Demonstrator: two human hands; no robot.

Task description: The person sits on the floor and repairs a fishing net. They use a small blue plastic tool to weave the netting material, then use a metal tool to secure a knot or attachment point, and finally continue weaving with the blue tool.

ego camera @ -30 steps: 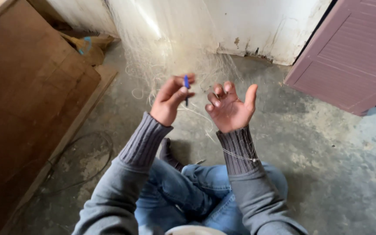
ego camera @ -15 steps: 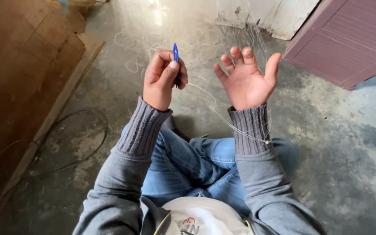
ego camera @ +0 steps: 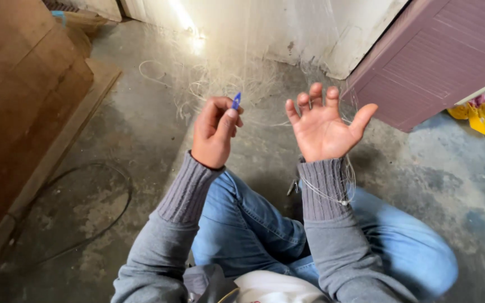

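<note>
While the left hand (ego camera: 215,132) pinches a small blue netting needle (ego camera: 236,101) upright between fingertips, the right hand (ego camera: 325,124) spreads open, seemingly looped by fine pale fishing line (ego camera: 326,193) trailing over its wrist.

A bare back room or shed used for hand work, not a lived-in room. The concrete floor (ego camera: 141,134) is rough, stained and patchy, and the whitewashed wall (ego camera: 287,28) is chipped along its foot. Plain wooden boards (ego camera: 23,95) lean at one side, a black cable (ego camera: 108,219) trails loose — and a tangle of fine fishing net (ego camera: 220,78) lies heaped by the wall, beside a purple panelled door (ego camera: 439,56).
</note>
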